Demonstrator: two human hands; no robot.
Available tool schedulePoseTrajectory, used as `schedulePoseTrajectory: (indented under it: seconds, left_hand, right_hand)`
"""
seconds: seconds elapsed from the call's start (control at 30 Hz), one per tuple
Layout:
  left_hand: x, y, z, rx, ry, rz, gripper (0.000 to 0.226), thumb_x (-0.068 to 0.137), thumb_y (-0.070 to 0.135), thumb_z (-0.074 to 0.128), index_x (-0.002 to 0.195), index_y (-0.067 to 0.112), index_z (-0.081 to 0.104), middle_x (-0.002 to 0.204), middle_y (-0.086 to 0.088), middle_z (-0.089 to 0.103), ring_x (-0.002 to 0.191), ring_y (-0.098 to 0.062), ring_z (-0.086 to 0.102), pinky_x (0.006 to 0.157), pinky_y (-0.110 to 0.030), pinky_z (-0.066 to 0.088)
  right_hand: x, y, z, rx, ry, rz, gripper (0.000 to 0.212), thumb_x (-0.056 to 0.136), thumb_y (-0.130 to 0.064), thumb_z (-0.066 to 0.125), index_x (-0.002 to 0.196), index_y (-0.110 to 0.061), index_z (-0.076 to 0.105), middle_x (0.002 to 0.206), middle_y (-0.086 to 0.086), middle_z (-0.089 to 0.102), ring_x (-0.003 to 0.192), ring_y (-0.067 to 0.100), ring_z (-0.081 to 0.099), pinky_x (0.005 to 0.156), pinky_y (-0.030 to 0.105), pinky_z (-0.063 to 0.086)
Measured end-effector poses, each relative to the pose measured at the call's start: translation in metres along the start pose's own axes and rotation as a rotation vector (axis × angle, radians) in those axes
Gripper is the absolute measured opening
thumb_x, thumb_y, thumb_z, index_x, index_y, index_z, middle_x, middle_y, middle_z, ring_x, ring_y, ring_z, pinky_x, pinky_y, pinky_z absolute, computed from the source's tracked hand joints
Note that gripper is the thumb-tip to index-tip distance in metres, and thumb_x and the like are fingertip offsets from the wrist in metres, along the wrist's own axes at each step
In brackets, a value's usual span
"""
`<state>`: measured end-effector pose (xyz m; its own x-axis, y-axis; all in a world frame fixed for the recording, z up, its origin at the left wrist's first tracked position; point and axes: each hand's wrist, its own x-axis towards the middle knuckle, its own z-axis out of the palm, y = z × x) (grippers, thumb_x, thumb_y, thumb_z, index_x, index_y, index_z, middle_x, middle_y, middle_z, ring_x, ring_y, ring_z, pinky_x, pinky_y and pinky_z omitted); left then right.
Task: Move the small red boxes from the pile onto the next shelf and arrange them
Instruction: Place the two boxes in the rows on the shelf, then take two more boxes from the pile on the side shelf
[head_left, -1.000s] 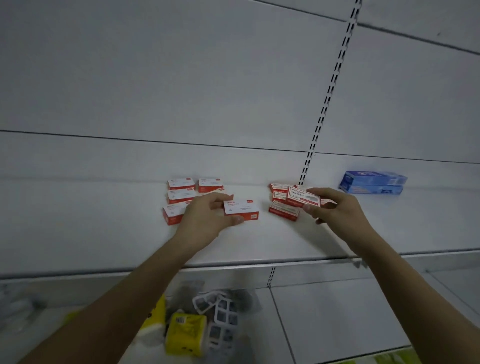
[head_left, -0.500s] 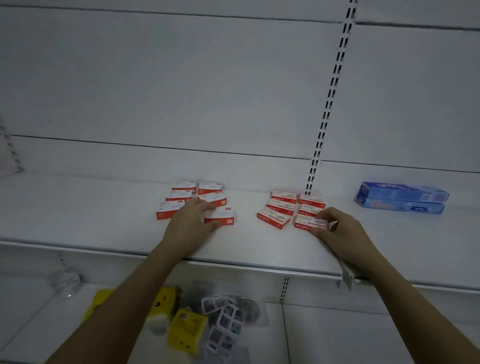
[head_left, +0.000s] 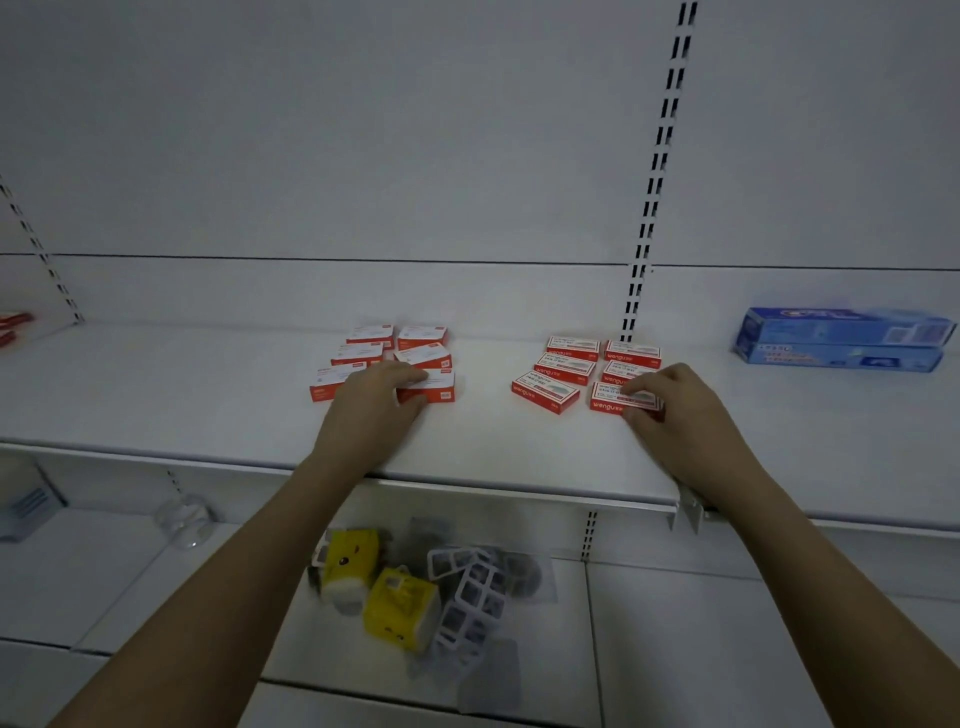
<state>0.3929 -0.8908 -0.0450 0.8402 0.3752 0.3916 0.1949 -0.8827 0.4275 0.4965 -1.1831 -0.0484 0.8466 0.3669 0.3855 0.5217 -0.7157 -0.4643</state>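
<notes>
The white shelf (head_left: 208, 410) is carrying everything you are working on. Two blue cartons (head_left: 841, 340) are lying stacked at its far right. Your left hand (head_left: 371, 402) is pinching the front right box (head_left: 434, 388) of the left group of small red boxes (head_left: 384, 358), thumb underneath and fingers across its top. Your right hand (head_left: 675, 405) is gripping the nearest box (head_left: 621, 400) of the right group (head_left: 582, 371), fingers curled over it, both boxes sitting on the shelf.
</notes>
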Motion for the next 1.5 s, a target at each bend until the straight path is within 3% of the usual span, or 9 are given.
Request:
schedulePoseTrajectory:
  seconds: [0.3, 0.47, 0.53, 0.67, 0.77, 0.87, 1.03, 1.2, 1.5]
  left_hand:
    - [0.001, 0.000, 0.003, 0.078, -0.014, 0.029, 0.036, 0.097, 0.025, 0.053, 0.132, 0.018, 0.057, 0.138, -0.003, 0.055, 0.126, -0.022, 0.051, 0.109, -0.037, 0.034]
    - [-0.008, 0.001, -0.010, -0.037, 0.005, 0.081, 0.035, 0.093, 0.018, 0.053, 0.127, 0.014, 0.060, 0.134, -0.007, 0.057, 0.121, -0.025, 0.054, 0.104, -0.031, 0.037]
    - [-0.017, -0.002, -0.021, -0.070, 0.016, 0.094, 0.034, 0.094, 0.024, 0.054, 0.127, 0.021, 0.060, 0.134, -0.001, 0.057, 0.120, -0.021, 0.055, 0.101, -0.030, 0.040]
    - [-0.034, -0.031, -0.060, 0.001, -0.054, 0.110, 0.037, 0.094, 0.041, 0.050, 0.128, 0.029, 0.057, 0.133, 0.006, 0.057, 0.118, -0.015, 0.053, 0.096, -0.031, 0.043]
    - [-0.042, -0.075, -0.108, 0.102, -0.112, 0.095, 0.040, 0.091, 0.049, 0.048, 0.125, 0.031, 0.058, 0.128, 0.003, 0.057, 0.116, -0.020, 0.052, 0.095, -0.034, 0.044]
    - [-0.056, -0.132, -0.158, 0.140, -0.139, -0.011, 0.046, 0.089, 0.058, 0.046, 0.126, 0.033, 0.056, 0.131, 0.004, 0.055, 0.119, -0.021, 0.051, 0.097, -0.037, 0.043]
    - [-0.089, -0.235, -0.228, 0.144, -0.130, -0.164, 0.054, 0.086, 0.065, 0.043, 0.128, 0.032, 0.054, 0.134, 0.004, 0.054, 0.121, -0.020, 0.051, 0.100, -0.041, 0.043]
    - [-0.114, -0.316, -0.289, 0.164, -0.104, -0.267, 0.056, 0.087, 0.063, 0.043, 0.130, 0.029, 0.054, 0.134, 0.003, 0.055, 0.119, -0.019, 0.053, 0.099, -0.041, 0.045]
    - [-0.090, -0.429, -0.347, 0.250, -0.061, -0.363, 0.052, 0.088, 0.062, 0.044, 0.127, 0.029, 0.056, 0.128, 0.003, 0.059, 0.112, -0.017, 0.056, 0.093, -0.035, 0.048]
  right_hand:
    - [-0.001, 0.002, 0.003, -0.045, 0.015, -0.012, 0.032, 0.093, -0.020, 0.060, 0.125, -0.013, 0.063, 0.125, 0.009, 0.052, 0.113, 0.026, 0.053, 0.095, 0.030, 0.041]
    - [-0.012, -0.029, -0.007, -0.047, 0.273, -0.018, 0.023, 0.092, -0.017, 0.059, 0.113, -0.010, 0.066, 0.106, 0.010, 0.056, 0.099, 0.028, 0.053, 0.082, 0.033, 0.042]
    - [-0.013, -0.062, -0.011, -0.047, 0.286, -0.079, 0.020, 0.094, -0.020, 0.057, 0.111, -0.014, 0.064, 0.104, 0.005, 0.059, 0.097, 0.022, 0.053, 0.080, 0.029, 0.042]
    - [-0.014, -0.156, -0.007, 0.032, 0.031, -0.149, 0.017, 0.095, -0.028, 0.053, 0.104, -0.020, 0.066, 0.096, -0.003, 0.065, 0.085, 0.013, 0.058, 0.077, 0.032, 0.048]
    - [-0.014, -0.234, 0.021, -0.003, -0.184, -0.214, 0.023, 0.095, -0.036, 0.053, 0.107, -0.022, 0.067, 0.103, -0.003, 0.067, 0.090, 0.014, 0.060, 0.080, 0.030, 0.047]
    - [-0.014, -0.308, 0.056, -0.009, -0.290, -0.266, 0.027, 0.095, -0.040, 0.051, 0.109, -0.023, 0.067, 0.106, -0.004, 0.067, 0.091, 0.014, 0.059, 0.080, 0.029, 0.046]
    - [-0.019, -0.420, 0.121, -0.022, -0.365, -0.343, 0.030, 0.093, -0.048, 0.048, 0.105, -0.027, 0.065, 0.104, -0.007, 0.066, 0.090, 0.014, 0.061, 0.085, 0.036, 0.051]
    - [-0.025, -0.510, 0.173, 0.007, -0.435, -0.427, 0.026, 0.091, -0.045, 0.049, 0.095, -0.025, 0.065, 0.096, -0.007, 0.067, 0.085, 0.014, 0.062, 0.080, 0.037, 0.053]
    - [0.031, -0.608, 0.247, 0.054, -0.545, -0.506, 0.023, 0.092, -0.044, 0.052, 0.087, -0.024, 0.063, 0.092, -0.005, 0.065, 0.081, 0.013, 0.060, 0.079, 0.034, 0.052]
